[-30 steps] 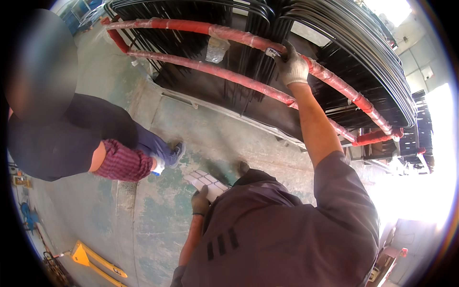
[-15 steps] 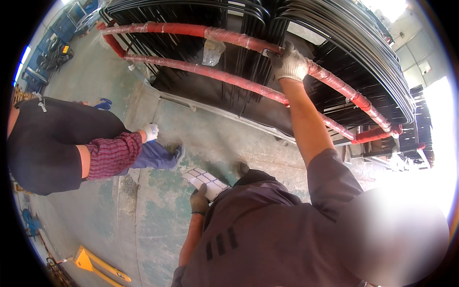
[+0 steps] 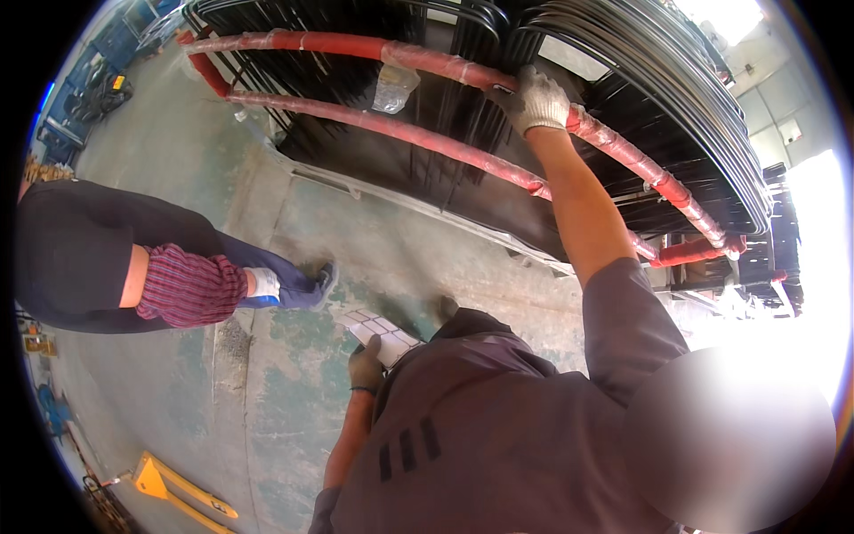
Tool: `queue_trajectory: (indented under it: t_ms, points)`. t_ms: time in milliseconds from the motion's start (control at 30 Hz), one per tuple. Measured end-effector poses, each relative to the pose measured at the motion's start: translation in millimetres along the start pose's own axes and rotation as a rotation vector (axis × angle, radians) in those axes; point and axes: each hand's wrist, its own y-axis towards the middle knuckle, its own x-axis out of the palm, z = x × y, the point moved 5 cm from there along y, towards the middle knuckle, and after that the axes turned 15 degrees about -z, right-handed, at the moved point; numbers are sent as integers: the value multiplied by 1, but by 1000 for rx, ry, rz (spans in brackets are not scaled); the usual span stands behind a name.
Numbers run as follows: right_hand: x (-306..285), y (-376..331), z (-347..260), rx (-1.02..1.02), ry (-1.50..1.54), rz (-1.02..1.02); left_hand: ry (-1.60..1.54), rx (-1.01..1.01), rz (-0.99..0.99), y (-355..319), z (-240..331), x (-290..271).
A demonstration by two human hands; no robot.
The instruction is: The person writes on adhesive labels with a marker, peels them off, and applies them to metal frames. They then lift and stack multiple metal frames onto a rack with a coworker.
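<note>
My right hand (image 3: pixel 539 102), in a white knit glove with dark fingers, is closed around the upper red film-wrapped rail (image 3: pixel 338 47) of a rack. A small dark-and-white patch (image 3: pixel 504 88) on the rail lies beside its fingertips; part of the grip is hidden behind the glove. Low on the other side, my left hand (image 3: pixel 365 363) in a greyish glove pinches a sheet of white labels (image 3: pixel 389 341) with dark borders. My shirt covers one edge of the sheet. A crumpled clear plastic bag (image 3: pixel 394 88) hangs below the upper rail, left of my right hand.
Bent black metal tubes (image 3: pixel 640 62) fill the rack behind the rails. A lower red rail (image 3: pixel 400 131) runs across its front, above a pale base beam (image 3: pixel 427 211). To my left a co-worker (image 3: pixel 98 249) stands close. A yellow pallet jack (image 3: pixel 182 489) sits at lower left.
The co-worker's gloved hand has dropped down to the leg, and their body has shifted slightly left. My right hand has edged up a little along the rail; my left still holds the sheet.
</note>
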Motion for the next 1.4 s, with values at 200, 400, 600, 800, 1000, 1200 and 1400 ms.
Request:
queue_trajectory:
  t_ms: [200, 400, 600, 800, 1000, 1200, 1400]
  points:
    - [3, -7, 50, -90, -48, -127, -179, 92, -75, 7, 10, 13]
    - [-11, -57, 69, -337, 195, 303, -177, 137, 1, 1, 14, 11]
    - [96, -254, 22, -24, 802, -169, -212, 45, -419, -15, 44, 76]
    - [160, -462, -9, 582, 1855, -1049, 462, -188, -914, -30, 59, 141]
    - [109, -546, 37, 631, 2118, -439, 945, -42, -983, -65, 11, 191]
    - [68, -680, 114, 701, 1616, -170, 1025, -43, -1093, -136, -129, 246]
    - [30, -864, 214, 951, 1264, 33, 1242, -32, -1235, -250, -261, 335]
